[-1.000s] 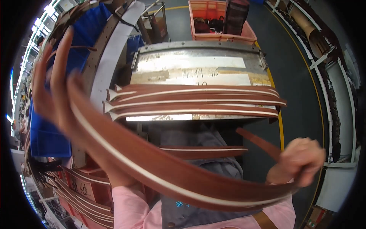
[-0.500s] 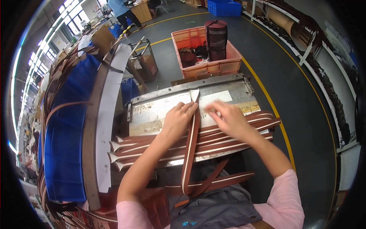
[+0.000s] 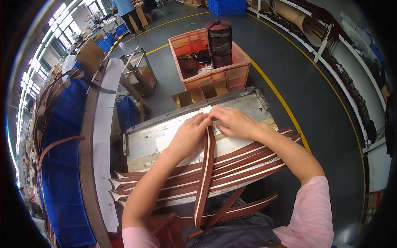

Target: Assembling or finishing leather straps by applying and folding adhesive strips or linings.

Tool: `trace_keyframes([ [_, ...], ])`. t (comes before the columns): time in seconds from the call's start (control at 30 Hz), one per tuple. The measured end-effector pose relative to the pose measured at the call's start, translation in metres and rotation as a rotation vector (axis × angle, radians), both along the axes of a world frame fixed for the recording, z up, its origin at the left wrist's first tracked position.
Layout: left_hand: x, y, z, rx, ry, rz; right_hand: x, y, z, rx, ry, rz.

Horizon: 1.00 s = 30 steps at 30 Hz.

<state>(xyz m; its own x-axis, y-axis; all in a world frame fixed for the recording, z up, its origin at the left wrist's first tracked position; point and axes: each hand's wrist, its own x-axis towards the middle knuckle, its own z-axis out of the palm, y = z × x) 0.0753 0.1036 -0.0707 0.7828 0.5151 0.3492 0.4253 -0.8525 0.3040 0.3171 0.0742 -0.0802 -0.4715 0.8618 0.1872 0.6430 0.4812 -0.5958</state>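
A long brown strap with a white stripe [image 3: 205, 165] runs from my fingers down over the near edge of a metal work plate [image 3: 140, 138]. My left hand [image 3: 192, 131] pinches the strap near its pale far end. Meeting it there, my right hand [image 3: 235, 122] has thumb and fingers closed on the same end, the fingertips of both hands touching. The exact fold of the strap end is hidden under my fingers. Several similar brown and white straps [image 3: 173, 183] lie crosswise beneath it, with pale flared ends at the left. Another strap loops below the plate by my apron [image 3: 244, 229].
A pink crate [image 3: 215, 78] holding a dark red roll [image 3: 219, 43] stands beyond the plate, with an open cardboard box [image 3: 202, 94] in front. At left is a bench edge [image 3: 103, 144] with blue bins [image 3: 66, 165]. Shelving [image 3: 331, 53] lines the right. A person [image 3: 124, 12] stands far back.
My right hand has come in from the right and joined my left on the strap's end. The view has shifted slightly, and the strap's pale tip is now mostly covered.
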Motion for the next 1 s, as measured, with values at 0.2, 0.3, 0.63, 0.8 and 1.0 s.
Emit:
trace_keyframes([
  [0.2,0.038,-0.003,-0.006,-0.135,-0.015,0.286,0.004,-0.01,-0.007,0.532,-0.425,-0.142],
  [0.3,0.056,-0.015,-0.013,0.016,-0.09,0.337,0.004,-0.017,-0.009,0.484,-0.422,-0.228],
  [0.63,0.06,-0.012,-0.029,0.093,-0.141,0.389,0.002,-0.017,-0.017,0.503,-0.307,-0.323],
  [0.8,0.064,-0.011,-0.029,0.133,-0.154,0.398,0.003,-0.012,-0.018,0.494,-0.215,-0.309],
  [1.0,0.067,-0.01,-0.027,0.143,-0.081,0.404,0.008,-0.007,-0.022,0.485,-0.148,-0.285],
])
